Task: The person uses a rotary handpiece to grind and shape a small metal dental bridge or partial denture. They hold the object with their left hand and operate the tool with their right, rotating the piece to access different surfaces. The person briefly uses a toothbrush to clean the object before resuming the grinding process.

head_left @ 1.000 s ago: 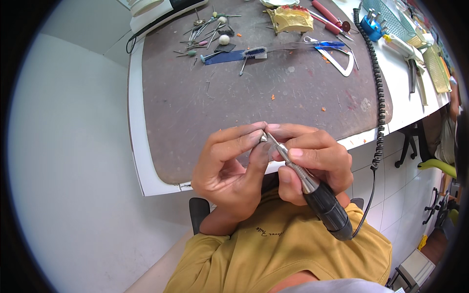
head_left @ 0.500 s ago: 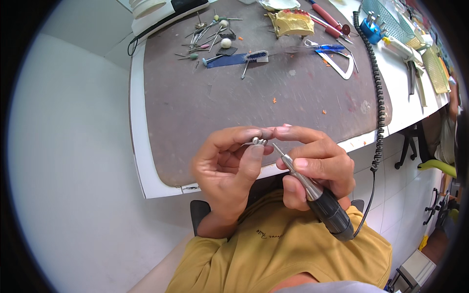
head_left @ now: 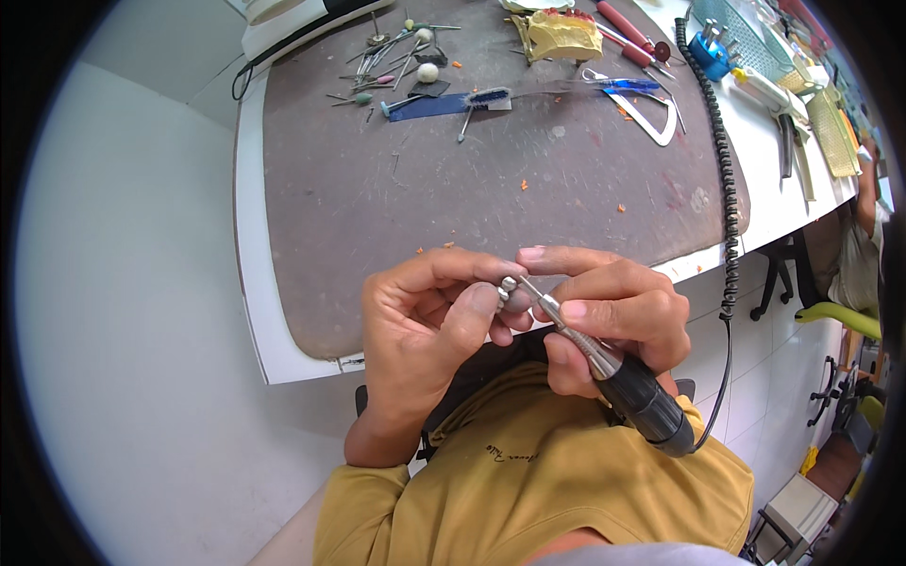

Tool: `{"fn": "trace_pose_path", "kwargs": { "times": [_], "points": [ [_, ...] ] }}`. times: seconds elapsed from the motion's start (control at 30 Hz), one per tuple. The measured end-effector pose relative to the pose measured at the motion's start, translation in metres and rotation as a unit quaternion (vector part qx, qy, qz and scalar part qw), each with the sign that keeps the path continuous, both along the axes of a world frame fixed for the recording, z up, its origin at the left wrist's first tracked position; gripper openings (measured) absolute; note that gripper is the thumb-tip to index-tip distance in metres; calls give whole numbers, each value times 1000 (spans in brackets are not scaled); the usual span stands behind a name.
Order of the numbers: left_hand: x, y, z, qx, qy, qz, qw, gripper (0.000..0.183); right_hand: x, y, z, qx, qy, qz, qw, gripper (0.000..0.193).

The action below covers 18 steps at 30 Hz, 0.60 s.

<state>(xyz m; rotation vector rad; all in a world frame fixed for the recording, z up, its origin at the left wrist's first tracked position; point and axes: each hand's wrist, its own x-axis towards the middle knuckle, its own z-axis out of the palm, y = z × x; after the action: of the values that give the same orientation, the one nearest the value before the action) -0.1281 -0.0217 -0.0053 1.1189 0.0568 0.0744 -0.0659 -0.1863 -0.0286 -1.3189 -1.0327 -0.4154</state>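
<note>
Between the thumb and fingers of my left hand (head_left: pixel 425 321) is a small shiny metal dental bridge (head_left: pixel 507 290), partly hidden by the fingertips. My right hand (head_left: pixel 618 316) is closed around a handpiece (head_left: pixel 632 391) with a silver nose and a black body, held like a pen. Its thin bit (head_left: pixel 530 285) points up and left, with the tip right beside the metal piece; whether they touch I cannot tell. My right index fingertip rests close to the left fingertips. Both hands are above the near edge of the table.
A brown mat (head_left: pixel 425 189) covers much of the table. Several burs and polishing points (head_left: pixel 401 57) lie at the far left, near a brush (head_left: pixel 488 96). A yellow dental model (head_left: pixel 563 38) stands at the back. The coiled cord (head_left: pixel 722 170) runs down the right side.
My left hand has turned the metal piece to a more upright angle and shifted slightly left. The bit has come closer to it. The whole view has shifted a little.
</note>
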Motion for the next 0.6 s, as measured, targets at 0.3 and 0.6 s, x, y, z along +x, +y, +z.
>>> {"fn": "trace_pose_path", "kwargs": {
  "times": [0.3,0.6],
  "points": [
    [0,-2,-1,2,-19,12,1000,14,-2,3,3,-15,8,-32,999,30],
    [-1,-3,-1,1,-20,19,1000,14,-2,3,3,-20,-4,-34,999,32]
  ]
}}
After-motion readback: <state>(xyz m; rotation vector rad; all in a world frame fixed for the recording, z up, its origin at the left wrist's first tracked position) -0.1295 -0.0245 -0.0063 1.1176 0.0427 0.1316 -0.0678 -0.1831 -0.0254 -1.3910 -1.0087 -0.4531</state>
